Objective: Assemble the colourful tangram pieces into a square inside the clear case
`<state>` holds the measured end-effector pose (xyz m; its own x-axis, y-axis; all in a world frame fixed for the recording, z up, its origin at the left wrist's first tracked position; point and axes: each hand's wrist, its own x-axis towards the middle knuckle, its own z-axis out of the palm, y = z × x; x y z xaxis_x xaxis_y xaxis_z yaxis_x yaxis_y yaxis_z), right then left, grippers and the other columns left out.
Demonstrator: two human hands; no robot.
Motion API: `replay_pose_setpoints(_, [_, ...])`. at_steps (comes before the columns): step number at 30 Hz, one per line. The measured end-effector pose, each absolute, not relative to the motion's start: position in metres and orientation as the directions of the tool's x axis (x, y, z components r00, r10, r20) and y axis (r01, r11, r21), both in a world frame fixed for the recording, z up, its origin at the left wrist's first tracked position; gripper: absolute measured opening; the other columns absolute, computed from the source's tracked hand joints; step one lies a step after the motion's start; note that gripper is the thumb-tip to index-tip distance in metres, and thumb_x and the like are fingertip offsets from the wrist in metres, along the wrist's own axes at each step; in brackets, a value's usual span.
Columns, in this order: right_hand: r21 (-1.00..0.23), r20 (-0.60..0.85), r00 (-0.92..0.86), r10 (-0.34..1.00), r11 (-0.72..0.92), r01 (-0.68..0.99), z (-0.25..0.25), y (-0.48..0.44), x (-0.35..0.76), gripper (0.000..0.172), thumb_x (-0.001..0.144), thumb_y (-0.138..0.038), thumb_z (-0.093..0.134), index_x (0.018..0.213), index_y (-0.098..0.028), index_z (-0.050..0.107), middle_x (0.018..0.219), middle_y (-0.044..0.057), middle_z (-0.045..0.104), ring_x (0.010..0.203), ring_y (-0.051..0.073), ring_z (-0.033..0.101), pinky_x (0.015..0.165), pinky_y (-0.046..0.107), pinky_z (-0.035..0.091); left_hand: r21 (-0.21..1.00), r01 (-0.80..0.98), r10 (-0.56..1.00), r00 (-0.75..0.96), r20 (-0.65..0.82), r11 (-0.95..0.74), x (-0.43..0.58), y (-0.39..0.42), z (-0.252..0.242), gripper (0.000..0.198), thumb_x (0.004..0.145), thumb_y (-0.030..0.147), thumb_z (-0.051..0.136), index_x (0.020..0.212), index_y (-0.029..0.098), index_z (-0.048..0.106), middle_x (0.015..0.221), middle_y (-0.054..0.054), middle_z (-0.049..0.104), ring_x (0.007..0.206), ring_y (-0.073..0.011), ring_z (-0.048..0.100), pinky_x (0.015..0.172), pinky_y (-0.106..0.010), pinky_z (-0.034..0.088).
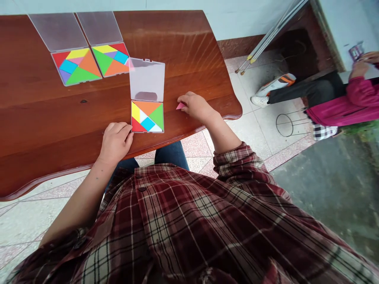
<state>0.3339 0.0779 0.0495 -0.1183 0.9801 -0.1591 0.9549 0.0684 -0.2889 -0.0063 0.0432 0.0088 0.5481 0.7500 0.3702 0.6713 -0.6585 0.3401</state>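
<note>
Red-brown table [177, 47] under tangram cases [147, 116]; pale tiled floor [251, 130]

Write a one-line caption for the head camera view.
Right hand holds a pink tangram piece beside an open plastic tangram case, left hand at its edge, on a wooden table.

Glossy reddish-brown wood table [183, 51] w/ a curvy edge, and on it an open tangram case w/ clear lid [147, 116], plus 2 more open cases [76, 66] [111, 59] side by side behind & left of it, lids toward far edge.
</note>
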Motion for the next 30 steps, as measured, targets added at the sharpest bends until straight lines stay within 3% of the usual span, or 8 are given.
replay_pose_setpoints(10, [-0.271, -0.19, -0.086, 0.978, 0.032, 0.962, 0.045, 0.085, 0.339, 0.018, 0.088, -0.029, 0.062, 0.098, -0.016, 0.07, 0.096, 0.009, 0.067, 0.087, 0.022, 0.058, 0.086, 0.037, 0.046, 0.379, 0.682, 0.78, 0.539, 0.317, -0.626, -0.005, 0.041, 0.01, 0.022, 0.094, 0.027, 0.046, 0.102, 0.022, 0.066, 0.103, -0.01, 0.069, 0.091, -0.0273, 0.059, 0.084, -0.046, 0.048])
replay_pose_setpoints(19, [-0.203, -0.181, -0.08, 0.98, 0.042, 0.978, 0.048, 0.076, 0.333, 0.017, 0.09, -0.025, 0.057, 0.1, -0.018, 0.068, 0.1, 0.011, 0.067, 0.089, 0.025, 0.059, 0.083, 0.037, 0.044, 0.378, 0.69, 0.787, 0.534, 0.309, -0.617, -0.004, 0.038, 0.01, 0.026, 0.095, 0.027, 0.045, 0.102, 0.019, 0.069, 0.104, -0.012, 0.07, 0.092, -0.027, 0.06, 0.085, -0.045, 0.049])
replay_pose_setpoints(30, [-0.091, -0.136, 0.013, 0.991, -0.025, 0.996, 0.049, 0.063, 0.313, 0.029, 0.096, -0.029, 0.044, 0.109, -0.012, 0.065, 0.114, 0.019, 0.066, 0.093, 0.029, 0.062, 0.079, 0.038, 0.046, 0.369, 0.692, 0.784, 0.542, 0.301, -0.62, -0.003, 0.039, 0.008, 0.028, 0.097, 0.025, 0.044, 0.104, 0.016, 0.069, 0.107, -0.013, 0.071, 0.093, -0.0268, 0.06, 0.086, -0.045, 0.05])
